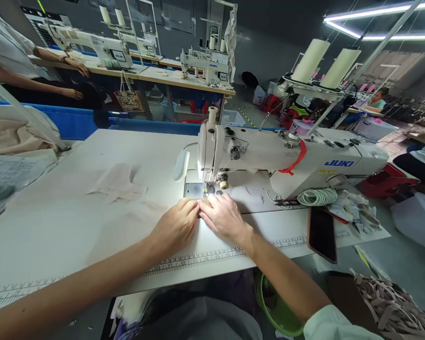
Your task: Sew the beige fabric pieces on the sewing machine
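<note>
My left hand point(179, 221) and my right hand point(224, 216) meet just in front of the needle area of a white sewing machine point(248, 151). Between their bent fingertips a small bit of beige fabric point(204, 201) shows; most of it is hidden under the fingers. Both hands are closed, fingers pressed down on the cloth close to the presser foot point(208, 189). The metal needle plate point(193, 190) lies just beyond my left fingers. Left of my hands, a thin pale beige fabric piece point(118, 182) lies flat on the white table point(74, 236).
A dark phone point(321, 234) overhangs the table's front right edge, near a coil of pale green cord point(317, 196) and fabric scraps point(356, 208). A green bin point(281, 307) stands below. Thread cones point(310, 60) rise behind the machine. Another person's hand point(77, 66) rests at the far left.
</note>
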Demonstrator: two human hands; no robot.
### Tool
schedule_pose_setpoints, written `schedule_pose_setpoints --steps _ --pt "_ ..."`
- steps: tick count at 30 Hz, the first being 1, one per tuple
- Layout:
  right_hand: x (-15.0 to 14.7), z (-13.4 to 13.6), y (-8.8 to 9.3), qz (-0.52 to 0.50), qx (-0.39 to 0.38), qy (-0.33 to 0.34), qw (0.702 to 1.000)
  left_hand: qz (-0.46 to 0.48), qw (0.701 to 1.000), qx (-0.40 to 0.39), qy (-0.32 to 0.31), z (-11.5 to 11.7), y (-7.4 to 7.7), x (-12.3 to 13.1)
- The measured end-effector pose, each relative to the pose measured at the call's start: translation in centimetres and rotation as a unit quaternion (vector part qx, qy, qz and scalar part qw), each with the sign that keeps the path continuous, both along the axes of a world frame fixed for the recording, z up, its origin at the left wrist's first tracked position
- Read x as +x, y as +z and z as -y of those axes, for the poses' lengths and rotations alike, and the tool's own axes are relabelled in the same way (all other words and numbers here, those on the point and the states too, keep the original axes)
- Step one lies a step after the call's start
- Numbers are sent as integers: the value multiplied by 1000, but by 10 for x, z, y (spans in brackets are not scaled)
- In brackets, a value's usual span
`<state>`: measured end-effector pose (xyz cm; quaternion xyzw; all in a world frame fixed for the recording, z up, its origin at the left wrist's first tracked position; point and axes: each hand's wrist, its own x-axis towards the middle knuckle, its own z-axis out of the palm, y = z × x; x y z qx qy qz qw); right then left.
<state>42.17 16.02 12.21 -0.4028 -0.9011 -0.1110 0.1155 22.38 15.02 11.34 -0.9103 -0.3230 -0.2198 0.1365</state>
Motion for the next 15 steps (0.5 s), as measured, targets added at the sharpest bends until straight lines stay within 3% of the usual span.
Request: schedule_pose_setpoints --steps 8,15 --pt "0 2 -1 -8 9 -6 1000 -19 998 34 -46 -11 -5 -7" --pt "21 -9 -1 -90 22 -90 992 -25 998 -15 -63 -38 -5 -10"
